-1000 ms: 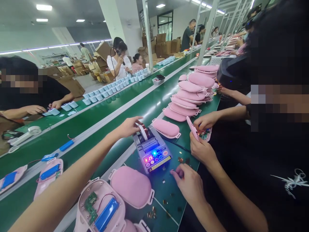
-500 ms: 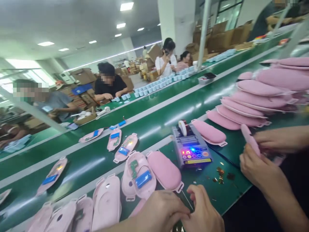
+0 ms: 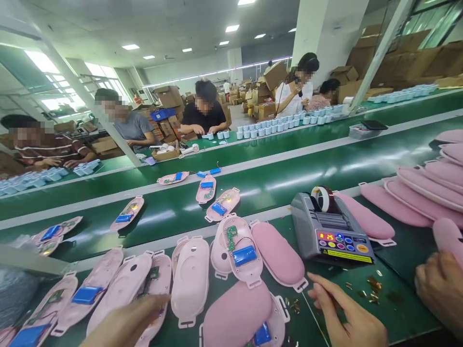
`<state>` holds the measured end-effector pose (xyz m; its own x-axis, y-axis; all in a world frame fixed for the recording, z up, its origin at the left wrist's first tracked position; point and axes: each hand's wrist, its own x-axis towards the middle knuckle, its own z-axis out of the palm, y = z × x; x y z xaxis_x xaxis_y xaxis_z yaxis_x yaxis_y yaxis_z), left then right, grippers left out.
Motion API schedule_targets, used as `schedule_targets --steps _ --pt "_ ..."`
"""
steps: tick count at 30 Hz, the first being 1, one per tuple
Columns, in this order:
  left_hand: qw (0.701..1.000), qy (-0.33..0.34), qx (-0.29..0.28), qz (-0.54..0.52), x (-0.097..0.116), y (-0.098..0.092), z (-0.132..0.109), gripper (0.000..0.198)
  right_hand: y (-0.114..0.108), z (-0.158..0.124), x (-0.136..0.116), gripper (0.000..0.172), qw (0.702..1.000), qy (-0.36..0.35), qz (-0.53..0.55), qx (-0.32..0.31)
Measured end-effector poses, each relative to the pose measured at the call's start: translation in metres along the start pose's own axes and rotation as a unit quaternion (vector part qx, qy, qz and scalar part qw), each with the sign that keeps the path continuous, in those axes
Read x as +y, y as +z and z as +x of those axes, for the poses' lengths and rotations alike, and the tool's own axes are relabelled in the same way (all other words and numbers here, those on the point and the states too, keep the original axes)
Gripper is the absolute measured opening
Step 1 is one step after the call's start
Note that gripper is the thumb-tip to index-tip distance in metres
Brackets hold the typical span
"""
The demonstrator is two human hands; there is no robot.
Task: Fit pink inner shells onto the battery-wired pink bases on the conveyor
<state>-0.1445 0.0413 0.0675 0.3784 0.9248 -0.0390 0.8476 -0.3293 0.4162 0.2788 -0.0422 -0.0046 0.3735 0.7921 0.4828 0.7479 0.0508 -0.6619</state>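
Observation:
My left hand (image 3: 133, 320) reaches over the pale pink shell halves at the lower left, fingers stretched out and slightly blurred, beside an open shell with a green circuit board (image 3: 154, 274). Close by lies a pale shell half (image 3: 190, 284), outer side up. My right hand (image 3: 345, 311) is over the near table edge, fingers apart and partly bent, with nothing visible in them. Between my hands, a pink padded cover (image 3: 237, 313) rests over a shell with a blue battery (image 3: 263, 333). Behind it sits an open shell with a blue battery (image 3: 244, 256).
A grey tape dispenser (image 3: 331, 231) with a lit display stands beyond my right hand, near amber tape scraps (image 3: 374, 284). A co-worker's hand (image 3: 439, 277) holds a pink piece at right. Stacked pink covers (image 3: 430, 193) lie behind. Open shells (image 3: 223, 203) rest on the green conveyor (image 3: 267, 185).
My hands were together at the bottom middle and are now apart. My left hand has moved left over the shells, my right hand slightly right. The view has turned, showing more shells at left.

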Motion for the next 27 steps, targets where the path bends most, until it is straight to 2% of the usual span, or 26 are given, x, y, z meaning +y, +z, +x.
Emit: schedule_targets --steps 2,3,5,6,9,12,15,17,20,24,27 --pt "1.0 -0.007 0.007 0.006 0.014 -0.013 0.041 0.035 0.019 0.021 -0.015 0.037 0.999 0.006 0.017 -0.044" --pt "1.0 -0.002 0.026 0.012 0.026 -0.018 0.07 0.036 0.032 0.034 -0.025 0.039 0.997 0.006 0.015 -0.074" --pt "1.0 0.02 0.015 0.019 0.053 -0.023 0.139 0.037 0.061 0.062 -0.047 0.038 0.988 0.009 -0.023 -0.15" --pt "0.999 0.004 0.007 0.033 0.065 -0.022 0.175 0.037 0.075 0.075 -0.057 0.036 0.981 0.021 -0.054 -0.187" --pt "0.999 -0.019 -0.011 0.046 0.09 -0.005 0.265 0.029 0.111 0.107 -0.077 0.033 0.96 0.052 -0.111 -0.251" --pt "0.996 -0.038 -0.064 0.043 0.095 0.018 0.315 0.03 0.131 0.119 -0.08 0.029 0.96 0.046 -0.096 -0.261" --pt "0.994 -0.05 -0.098 0.005 0.086 0.031 0.333 0.028 0.141 0.12 -0.071 0.018 0.964 0.057 -0.066 -0.252" --pt "0.993 -0.047 -0.098 -0.047 0.081 0.032 0.335 0.027 0.143 0.122 -0.064 0.008 0.967 0.064 -0.033 -0.244" --pt "0.986 -0.024 -0.055 -0.157 0.075 0.019 0.327 0.028 0.135 0.13 -0.056 0.024 0.974 0.071 0.023 -0.214" --pt "0.947 -0.006 0.044 -0.319 0.067 -0.022 0.293 0.038 0.109 0.153 -0.056 0.039 0.984 0.099 0.067 -0.131" --pt "0.906 -0.013 0.088 -0.415 0.065 -0.056 0.237 0.039 0.1 0.172 -0.073 0.044 0.986 0.106 0.091 -0.09"
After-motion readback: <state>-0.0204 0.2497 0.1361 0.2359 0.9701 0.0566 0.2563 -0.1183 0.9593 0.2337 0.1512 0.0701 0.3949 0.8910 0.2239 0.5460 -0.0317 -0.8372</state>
